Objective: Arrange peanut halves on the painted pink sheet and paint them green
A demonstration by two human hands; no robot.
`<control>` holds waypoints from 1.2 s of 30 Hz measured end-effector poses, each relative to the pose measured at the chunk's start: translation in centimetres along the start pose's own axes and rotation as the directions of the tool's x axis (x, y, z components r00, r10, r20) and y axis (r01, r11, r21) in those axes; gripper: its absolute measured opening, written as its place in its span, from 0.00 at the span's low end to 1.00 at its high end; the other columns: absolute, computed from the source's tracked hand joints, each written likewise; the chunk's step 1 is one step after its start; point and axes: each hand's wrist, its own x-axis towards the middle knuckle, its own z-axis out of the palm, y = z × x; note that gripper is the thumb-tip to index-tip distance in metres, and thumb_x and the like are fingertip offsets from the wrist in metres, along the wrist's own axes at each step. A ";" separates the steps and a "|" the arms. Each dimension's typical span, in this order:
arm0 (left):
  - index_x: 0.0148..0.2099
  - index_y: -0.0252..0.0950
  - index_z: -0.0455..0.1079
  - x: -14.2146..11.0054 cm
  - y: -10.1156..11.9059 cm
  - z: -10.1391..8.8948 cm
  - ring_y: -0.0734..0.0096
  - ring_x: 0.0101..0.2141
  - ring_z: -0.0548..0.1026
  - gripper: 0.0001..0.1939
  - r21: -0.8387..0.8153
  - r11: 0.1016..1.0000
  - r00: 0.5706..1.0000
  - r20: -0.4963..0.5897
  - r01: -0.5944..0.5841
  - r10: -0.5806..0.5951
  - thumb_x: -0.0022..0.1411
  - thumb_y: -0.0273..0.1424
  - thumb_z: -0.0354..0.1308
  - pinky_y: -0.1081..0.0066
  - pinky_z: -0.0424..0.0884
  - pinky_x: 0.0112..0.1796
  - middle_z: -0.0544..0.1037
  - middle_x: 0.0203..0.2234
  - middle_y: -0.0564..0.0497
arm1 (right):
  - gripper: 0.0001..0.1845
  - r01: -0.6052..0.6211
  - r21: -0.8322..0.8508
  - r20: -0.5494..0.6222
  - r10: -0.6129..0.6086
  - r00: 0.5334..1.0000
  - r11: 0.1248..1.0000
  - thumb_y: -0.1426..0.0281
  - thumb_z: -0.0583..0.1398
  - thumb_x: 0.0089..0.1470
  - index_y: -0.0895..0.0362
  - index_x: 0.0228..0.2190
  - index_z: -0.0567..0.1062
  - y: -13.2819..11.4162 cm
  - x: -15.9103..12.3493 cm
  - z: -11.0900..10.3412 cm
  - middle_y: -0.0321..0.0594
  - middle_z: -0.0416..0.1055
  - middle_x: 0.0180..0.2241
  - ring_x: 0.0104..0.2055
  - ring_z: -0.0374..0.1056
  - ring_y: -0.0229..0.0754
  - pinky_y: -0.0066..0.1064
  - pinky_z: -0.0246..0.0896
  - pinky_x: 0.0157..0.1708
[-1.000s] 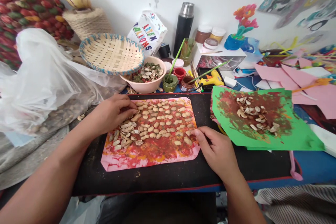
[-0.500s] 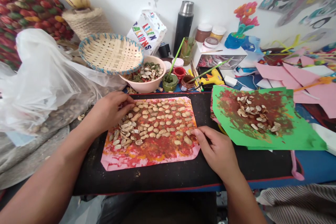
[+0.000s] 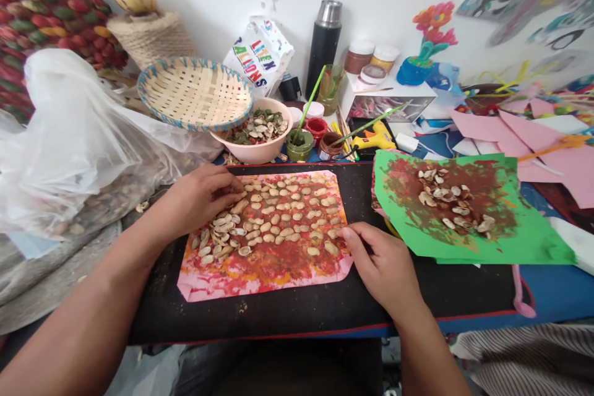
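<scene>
A pink sheet of paper (image 3: 211, 289), smeared with red, orange and brown paint, lies on the black mat in front of me. Rows of whole peanuts (image 3: 283, 206) cover its upper part, and a heap of split peanut shells (image 3: 226, 230) sits at its left. Over the sheet's upper left corner is my left hand (image 3: 204, 198), fingers curled together at the peanuts; whatever they hold is hidden. My right hand (image 3: 385, 263) pinches the sheet's right edge between thumb and forefinger, close beside a peanut at the end of a row.
Behind the mat (image 3: 288, 322) stand a pink bowl of painted shells (image 3: 253, 151), a woven basket (image 3: 195, 93), open paint jars (image 3: 299, 147) and a yellow glue gun (image 3: 375, 139). Painted green paper (image 3: 538, 229) with shells lies right. A white plastic bag (image 3: 69, 136) fills the left.
My left hand has shifted slightly right and its fingers have moved over the sheet's upper left peanuts. My right hand stays at the right edge.
</scene>
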 end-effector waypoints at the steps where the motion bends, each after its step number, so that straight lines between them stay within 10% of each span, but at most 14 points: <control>1: 0.46 0.44 0.86 0.0 0.0 0.0 0.54 0.45 0.84 0.17 0.000 1.000 1.000 -0.005 -0.001 0.001 0.80 0.48 0.62 0.60 0.80 0.52 0.88 0.42 0.46 | 0.20 -0.002 0.001 0.002 0.002 1.000 1.000 0.60 0.61 0.83 0.50 0.36 0.85 0.0 0.0 0.0 0.40 0.89 0.32 0.32 0.86 0.49 0.34 0.75 0.35; 21: 0.50 0.44 0.89 0.2 0.3 0.2 0.54 0.48 0.84 0.21 -0.057 0.996 0.996 0.057 -0.065 0.069 0.83 0.50 0.60 0.58 0.79 0.57 0.88 0.46 0.44 | 0.19 -0.001 0.016 0.000 0.001 1.000 1.000 0.62 0.62 0.82 0.49 0.37 0.86 0.1 -0.1 0.1 0.40 0.91 0.35 0.34 0.88 0.49 0.34 0.77 0.37; 36: 0.47 0.47 0.87 -0.6 -1.4 -1.9 0.49 0.44 0.83 0.24 0.031 0.991 0.990 0.041 0.131 -0.132 0.76 0.58 0.60 0.54 0.81 0.52 0.88 0.42 0.43 | 0.19 0.017 0.009 -0.004 -0.017 1.000 1.000 0.62 0.62 0.83 0.49 0.38 0.86 0.2 0.0 0.0 0.40 0.91 0.35 0.34 0.89 0.49 0.34 0.76 0.36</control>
